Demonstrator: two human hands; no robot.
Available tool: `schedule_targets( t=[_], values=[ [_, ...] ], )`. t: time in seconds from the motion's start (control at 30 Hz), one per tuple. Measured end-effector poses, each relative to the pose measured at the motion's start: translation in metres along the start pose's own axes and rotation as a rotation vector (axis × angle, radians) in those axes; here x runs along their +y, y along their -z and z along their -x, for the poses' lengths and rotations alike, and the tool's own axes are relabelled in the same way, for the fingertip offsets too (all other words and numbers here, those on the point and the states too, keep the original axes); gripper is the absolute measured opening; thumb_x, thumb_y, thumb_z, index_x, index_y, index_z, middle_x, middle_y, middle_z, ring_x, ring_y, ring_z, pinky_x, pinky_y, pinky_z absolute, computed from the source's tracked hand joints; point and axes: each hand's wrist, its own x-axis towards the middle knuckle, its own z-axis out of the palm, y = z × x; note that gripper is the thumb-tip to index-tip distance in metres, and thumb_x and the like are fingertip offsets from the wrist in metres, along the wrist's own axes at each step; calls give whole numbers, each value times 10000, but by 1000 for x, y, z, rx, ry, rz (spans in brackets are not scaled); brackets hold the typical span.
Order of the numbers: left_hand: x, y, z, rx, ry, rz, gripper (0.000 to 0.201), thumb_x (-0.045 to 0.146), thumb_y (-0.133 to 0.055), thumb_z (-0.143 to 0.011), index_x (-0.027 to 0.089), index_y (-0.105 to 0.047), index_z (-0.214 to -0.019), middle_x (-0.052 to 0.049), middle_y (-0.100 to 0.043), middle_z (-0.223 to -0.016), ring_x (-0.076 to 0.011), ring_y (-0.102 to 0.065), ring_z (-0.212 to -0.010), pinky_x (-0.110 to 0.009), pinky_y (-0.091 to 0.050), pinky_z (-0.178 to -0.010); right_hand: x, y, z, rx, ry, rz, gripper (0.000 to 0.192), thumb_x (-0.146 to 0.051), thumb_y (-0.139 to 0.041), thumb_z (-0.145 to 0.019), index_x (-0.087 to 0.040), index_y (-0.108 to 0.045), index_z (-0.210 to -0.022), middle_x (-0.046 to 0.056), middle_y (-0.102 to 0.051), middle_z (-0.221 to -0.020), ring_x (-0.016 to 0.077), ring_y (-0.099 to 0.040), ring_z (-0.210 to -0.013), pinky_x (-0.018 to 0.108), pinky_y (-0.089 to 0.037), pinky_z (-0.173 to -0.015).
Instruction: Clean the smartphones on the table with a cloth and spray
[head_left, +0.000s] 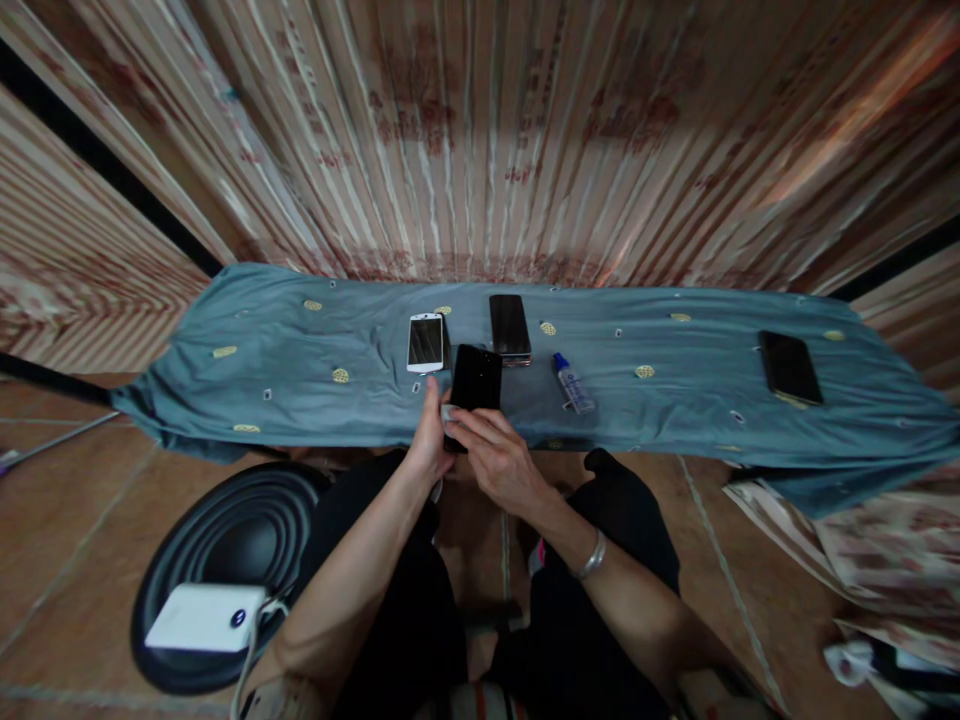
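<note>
A black smartphone point(478, 378) is gripped along its left side by my left hand point(429, 438), thumb pointing up. My right hand point(499, 460) lies across the phone's lower part, its fingers pressed together on a small white cloth or wipe point(448, 413). Most of that white piece is hidden by the fingers. Just beyond the hands, a white smartphone point(426, 343) lies on the left. A dark phone point(510, 325) tops a small stack behind the held one. Right of it lies a small clear bottle with a blue cap point(574, 385).
Blue patterned cloth point(637, 330) covers the narrow table. Another dark phone or tablet point(791, 368) lies at its right end. Below left, a white power bank point(206, 617) with a cable rests on a round black stool point(172, 550). Striped curtains point(465, 150) hang behind.
</note>
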Motion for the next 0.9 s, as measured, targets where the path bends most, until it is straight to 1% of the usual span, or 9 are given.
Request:
schedule_targets(
  t=[0.13, 0.3, 0.4, 0.47, 0.6, 0.67, 0.77, 0.9],
  values=[
    [6, -2, 0, -18, -27, -1, 552, 647, -461, -867, 150, -694, -807, -28, -651, -602, -147, -637, -611, -237, -476, -587, -2, -3, 4, 27, 40, -37, 424, -77, -363, -935, -199, -635, -1237, 83, -663, -1229, 204, -541, -1153, 388, -525, -979],
    [13, -6, 1, -18, -46, 70, 535, 568, -414, -924, 123, -711, -923, -84, -739, -789, -198, -702, -769, -291, -531, -761, -3, -3, 7, 84, 97, -70, 373, -58, -384, -930, -184, -647, -1163, 100, -687, -1157, 199, -559, -1099, 401, -537, -948],
    [16, -7, 2, 22, -34, 133, 476, 453, -373, -973, 115, -705, -934, -78, -743, -785, -188, -708, -762, -305, -536, -813, -2, 1, 6, 111, 121, -89, 344, -40, -398, -917, -179, -651, -1103, 99, -695, -1109, 197, -573, -1068, 409, -536, -940],
    [18, -7, 2, 35, -5, 156, 423, 413, -405, -970, 113, -703, -976, -70, -745, -780, -181, -704, -726, -311, -540, -816, -1, 5, 6, 113, 120, -88, 336, -38, -404, -911, -192, -653, -1077, 89, -697, -1093, 196, -582, -1052, 407, -543, -923],
    [20, -4, 0, 27, 89, 169, 410, 395, -442, -958, 86, -697, -1041, -91, -753, -813, -188, -702, -703, -329, -544, -824, 4, 13, 8, 103, 76, -70, 352, -39, -395, -904, -213, -661, -1055, 71, -703, -1074, 198, -593, -1034, 417, -544, -910],
    [21, -2, 0, 30, 92, 192, 411, 376, -432, -963, 74, -693, -1061, -97, -756, -826, -192, -706, -716, -331, -543, -838, 7, 15, 10, 119, 34, -66, 362, -38, -395, -901, -215, -669, -1060, 73, -703, -1079, 198, -595, -1041, 413, -544, -905],
    [22, -2, -1, 17, 63, 220, 417, 353, -418, -967, 71, -663, -1152, -108, -763, -886, -216, -719, -808, -357, -531, -897, 12, 16, 11, 169, -43, -66, 368, -55, -400, -917, -224, -669, -1104, 79, -692, -1121, 193, -600, -1071, 398, -542, -908],
    [20, -4, 1, -27, 99, 194, 480, 382, -384, -977, 42, -625, -1216, -137, -762, -927, -249, -719, -906, -393, -513, -956, 19, 15, 11, 235, -125, -68, 370, -101, -405, -951, -234, -650, -1193, 94, -660, -1215, 179, -610, -1106, 365, -528, -942]
  ],
)
